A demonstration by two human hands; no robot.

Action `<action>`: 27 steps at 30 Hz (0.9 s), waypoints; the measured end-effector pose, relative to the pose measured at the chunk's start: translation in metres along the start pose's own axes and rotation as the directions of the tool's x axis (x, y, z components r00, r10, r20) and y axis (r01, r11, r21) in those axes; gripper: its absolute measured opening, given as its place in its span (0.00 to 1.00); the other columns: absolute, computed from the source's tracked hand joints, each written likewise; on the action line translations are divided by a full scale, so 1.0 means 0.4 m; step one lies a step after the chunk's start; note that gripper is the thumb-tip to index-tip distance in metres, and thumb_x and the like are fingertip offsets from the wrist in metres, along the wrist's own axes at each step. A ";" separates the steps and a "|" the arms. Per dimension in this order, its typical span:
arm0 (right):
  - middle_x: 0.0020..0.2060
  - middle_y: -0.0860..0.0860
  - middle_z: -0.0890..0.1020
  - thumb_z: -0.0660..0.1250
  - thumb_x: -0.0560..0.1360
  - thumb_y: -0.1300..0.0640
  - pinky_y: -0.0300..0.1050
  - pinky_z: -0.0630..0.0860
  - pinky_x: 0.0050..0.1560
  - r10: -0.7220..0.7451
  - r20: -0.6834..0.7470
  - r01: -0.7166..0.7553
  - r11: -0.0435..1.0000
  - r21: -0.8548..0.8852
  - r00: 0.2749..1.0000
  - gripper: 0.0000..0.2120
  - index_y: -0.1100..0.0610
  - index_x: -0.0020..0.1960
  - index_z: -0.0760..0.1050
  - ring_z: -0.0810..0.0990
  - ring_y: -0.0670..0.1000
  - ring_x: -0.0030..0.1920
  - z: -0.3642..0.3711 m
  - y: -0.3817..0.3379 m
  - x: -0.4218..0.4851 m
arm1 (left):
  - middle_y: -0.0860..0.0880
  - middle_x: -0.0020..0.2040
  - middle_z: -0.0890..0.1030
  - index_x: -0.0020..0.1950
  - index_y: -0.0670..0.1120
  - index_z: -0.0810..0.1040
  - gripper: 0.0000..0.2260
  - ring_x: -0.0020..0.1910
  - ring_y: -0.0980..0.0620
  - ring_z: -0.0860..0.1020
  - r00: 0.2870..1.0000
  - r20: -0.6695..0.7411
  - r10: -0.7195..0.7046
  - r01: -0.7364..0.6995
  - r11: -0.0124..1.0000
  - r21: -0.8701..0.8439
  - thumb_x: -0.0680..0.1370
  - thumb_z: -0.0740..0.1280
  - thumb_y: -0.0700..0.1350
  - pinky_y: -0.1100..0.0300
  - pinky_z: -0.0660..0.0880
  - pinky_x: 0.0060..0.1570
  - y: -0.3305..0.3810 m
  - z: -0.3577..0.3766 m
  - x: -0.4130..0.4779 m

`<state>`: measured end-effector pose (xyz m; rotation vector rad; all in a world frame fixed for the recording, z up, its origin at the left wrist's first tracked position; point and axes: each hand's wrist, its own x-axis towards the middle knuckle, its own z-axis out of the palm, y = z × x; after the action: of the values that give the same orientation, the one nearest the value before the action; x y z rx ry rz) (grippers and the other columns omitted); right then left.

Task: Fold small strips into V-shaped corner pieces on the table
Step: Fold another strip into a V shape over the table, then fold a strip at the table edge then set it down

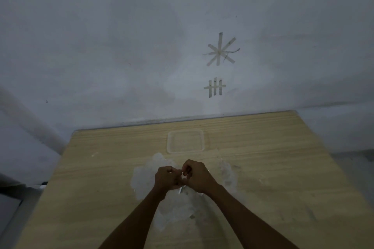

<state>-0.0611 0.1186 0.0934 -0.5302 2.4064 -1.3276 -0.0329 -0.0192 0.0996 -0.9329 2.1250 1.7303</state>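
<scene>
Both hands meet mid-table, fingertips pinched together over something tiny. I'd guess it's the strip [183, 174], trapped between left hand [166, 178] and right hand [197, 176], but it's too small to see its axis. Neither hand is nearer; it's right between them. Below is a whitish translucent pile [176, 206] on the wooden table [273, 168], with a clear plastic lid [185, 141] further back and tape marks [220, 50] on the grey wall.

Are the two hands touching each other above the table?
Touching. The head view shows the left hand and the right hand pressed together at the fingertips, with no gap between them, above the pale pile.
</scene>
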 end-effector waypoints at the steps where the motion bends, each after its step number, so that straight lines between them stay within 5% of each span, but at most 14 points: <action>1: 0.39 0.57 0.80 0.75 0.67 0.61 0.43 0.74 0.39 -0.001 0.004 0.001 1.000 -0.007 1.000 0.13 0.65 0.48 0.76 0.75 0.49 0.36 -0.005 0.003 -0.002 | 0.44 0.36 0.80 0.40 0.42 0.78 0.05 0.35 0.47 0.81 1.000 0.005 0.005 -0.005 1.000 -0.018 0.75 0.67 0.37 0.58 0.81 0.34 -0.002 0.005 0.003; 8: 0.38 0.53 0.80 0.74 0.69 0.55 0.44 0.75 0.38 0.007 0.062 -0.007 1.000 0.001 0.998 0.12 0.57 0.47 0.74 0.77 0.48 0.35 -0.051 0.042 -0.026 | 0.43 0.27 0.80 0.28 0.40 0.80 0.12 0.25 0.51 0.80 0.999 -0.053 -0.001 -0.003 0.997 -0.077 0.73 0.70 0.37 0.62 0.76 0.26 -0.005 0.072 -0.025; 14: 0.41 0.63 0.83 0.70 0.68 0.69 0.51 0.81 0.44 0.151 -0.112 -0.135 0.981 0.141 0.982 0.06 0.67 0.45 0.79 0.83 0.58 0.41 -0.088 0.084 -0.031 | 0.42 0.37 0.82 0.41 0.41 0.82 0.09 0.33 0.46 0.82 0.996 -0.045 -0.074 0.060 0.964 -0.259 0.76 0.69 0.45 0.57 0.80 0.32 -0.002 0.124 -0.043; 18: 0.40 0.64 0.84 0.73 0.67 0.70 0.50 0.82 0.43 0.465 -0.076 -0.359 0.768 0.530 0.882 0.08 0.64 0.45 0.80 0.83 0.58 0.39 -0.112 0.104 -0.046 | 0.44 0.39 0.82 0.43 0.43 0.82 0.05 0.33 0.49 0.82 0.993 0.044 -0.111 0.118 0.968 -0.222 0.73 0.71 0.45 0.58 0.80 0.36 -0.013 0.147 -0.053; 21: 0.36 0.60 0.82 0.72 0.69 0.71 0.41 0.81 0.36 0.568 0.004 -0.405 0.581 0.705 0.823 0.07 0.63 0.45 0.79 0.83 0.54 0.35 -0.127 0.116 -0.059 | 0.45 0.37 0.84 0.46 0.41 0.82 0.03 0.32 0.50 0.84 0.983 0.154 -0.100 0.135 0.962 -0.237 0.75 0.68 0.39 0.59 0.81 0.33 -0.023 0.166 -0.054; 27: 0.36 0.56 0.83 0.74 0.69 0.66 0.40 0.79 0.37 0.651 -0.008 -0.443 0.525 0.727 0.759 0.06 0.58 0.42 0.80 0.81 0.52 0.37 -0.141 0.144 -0.098 | 0.42 0.38 0.85 0.50 0.35 0.81 0.06 0.35 0.48 0.85 0.966 0.246 -0.082 0.139 0.964 -0.225 0.74 0.67 0.32 0.59 0.80 0.33 -0.044 0.208 -0.032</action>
<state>-0.0622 0.2068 0.0770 0.6459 1.7482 -1.8788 -0.0290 0.0616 0.0709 -0.8390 1.7101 1.9629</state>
